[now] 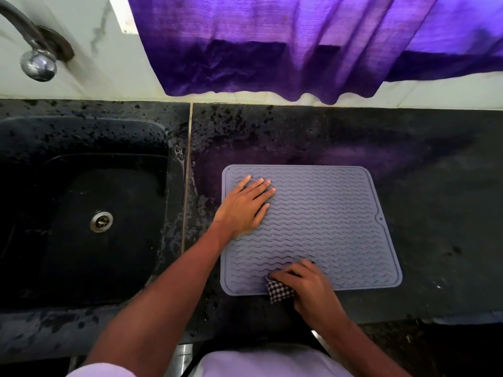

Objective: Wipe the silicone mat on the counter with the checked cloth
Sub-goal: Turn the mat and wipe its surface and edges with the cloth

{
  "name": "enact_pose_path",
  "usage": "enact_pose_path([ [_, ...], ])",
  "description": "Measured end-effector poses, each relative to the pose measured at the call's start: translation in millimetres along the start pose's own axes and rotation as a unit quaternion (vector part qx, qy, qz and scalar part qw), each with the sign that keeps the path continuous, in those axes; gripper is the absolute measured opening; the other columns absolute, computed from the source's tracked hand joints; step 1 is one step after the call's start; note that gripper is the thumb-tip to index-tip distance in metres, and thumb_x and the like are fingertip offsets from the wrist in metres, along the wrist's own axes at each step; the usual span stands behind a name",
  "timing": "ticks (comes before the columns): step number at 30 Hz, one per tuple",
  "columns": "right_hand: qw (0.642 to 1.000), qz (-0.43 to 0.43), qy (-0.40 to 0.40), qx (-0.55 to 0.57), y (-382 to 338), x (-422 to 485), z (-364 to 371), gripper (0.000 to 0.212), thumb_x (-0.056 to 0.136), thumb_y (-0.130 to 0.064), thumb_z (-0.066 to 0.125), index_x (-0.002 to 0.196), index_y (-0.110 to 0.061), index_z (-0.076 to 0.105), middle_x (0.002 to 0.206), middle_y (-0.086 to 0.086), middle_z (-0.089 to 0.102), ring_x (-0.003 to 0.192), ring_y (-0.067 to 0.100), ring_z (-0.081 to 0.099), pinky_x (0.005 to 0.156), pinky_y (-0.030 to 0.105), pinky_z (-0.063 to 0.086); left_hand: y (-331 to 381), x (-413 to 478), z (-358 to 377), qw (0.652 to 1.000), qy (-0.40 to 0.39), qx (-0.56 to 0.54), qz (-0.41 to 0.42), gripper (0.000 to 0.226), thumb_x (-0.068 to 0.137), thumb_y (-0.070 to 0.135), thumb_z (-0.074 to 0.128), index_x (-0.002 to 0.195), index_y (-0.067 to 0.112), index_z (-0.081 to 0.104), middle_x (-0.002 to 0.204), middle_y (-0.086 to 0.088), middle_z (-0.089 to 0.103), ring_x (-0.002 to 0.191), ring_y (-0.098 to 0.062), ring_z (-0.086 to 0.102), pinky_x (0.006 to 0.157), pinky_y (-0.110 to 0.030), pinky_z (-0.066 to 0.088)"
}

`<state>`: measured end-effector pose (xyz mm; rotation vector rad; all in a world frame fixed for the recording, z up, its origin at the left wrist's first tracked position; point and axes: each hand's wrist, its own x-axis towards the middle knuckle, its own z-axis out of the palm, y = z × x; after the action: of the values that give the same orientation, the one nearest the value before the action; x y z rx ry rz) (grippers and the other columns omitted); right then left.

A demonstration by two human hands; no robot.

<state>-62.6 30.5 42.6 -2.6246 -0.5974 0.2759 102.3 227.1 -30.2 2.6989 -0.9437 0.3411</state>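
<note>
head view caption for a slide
Left hand flat on silicone mat, right hand gripping checked cloth at its near edge.

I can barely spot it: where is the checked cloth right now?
In the head view, the checked cloth is gripped under the right hand at the near edge of the silicone mat, right of the sink.

A home kitchen: dark stone counter (408, 148), sunken sink (68, 148) with drain (101, 221), wall tap (32, 50), purple curtain (272, 50).

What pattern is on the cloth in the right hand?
A dark-and-white check, seen in the head view on the cloth under the right hand.
</note>
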Motion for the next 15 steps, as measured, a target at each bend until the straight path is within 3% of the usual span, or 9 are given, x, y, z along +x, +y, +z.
enact_pose_path([
  [4, 0.999, 0.013, 0.006, 0.049, -9, 8, 10, 0.066, 0.051, 0.006, 0.065, 0.109, -0.026, 0.068, 0.092, -0.007, 0.06, 0.088, 0.016, 0.051, 0.074, 0.022, 0.038, -1, 3, 1, 1.0, 0.025, -0.006, -0.006, 0.046, 0.104, 0.033, 0.042, 0.142, 0.014, 0.06, 0.15, -0.007, 0.055, 0.14, -0.022, 0.051, 0.124, -0.047, 0.025],
  [11, 0.996, -0.077, 0.003, 0.055, -52, 49, 28, 0.046, 0.059, 0.001, 0.069, 0.1, -0.02, 0.073, 0.086, -0.001, 0.06, 0.087, 0.02, 0.051, 0.072, 0.027, 0.04, -2, 3, 1, 0.999, 0.049, 0.01, -0.001, 0.042, 0.102, 0.033, 0.048, 0.137, 0.017, 0.065, 0.147, -0.005, 0.059, 0.135, -0.021, 0.056, 0.124, -0.049, 0.023],
  [15, 0.995, -0.099, -0.016, 0.014, -57, 48, 20, 0.049, 0.061, -0.004, 0.066, 0.105, -0.025, 0.069, 0.09, -0.003, 0.063, 0.089, 0.021, 0.052, 0.072, 0.032, 0.044, 0, 3, -5, 0.997, 0.054, 0.047, 0.022, 0.038, 0.102, 0.029, 0.046, 0.129, 0.011, 0.068, 0.149, -0.011, 0.055, 0.13, -0.028, 0.058, 0.118, -0.051, 0.035],
])
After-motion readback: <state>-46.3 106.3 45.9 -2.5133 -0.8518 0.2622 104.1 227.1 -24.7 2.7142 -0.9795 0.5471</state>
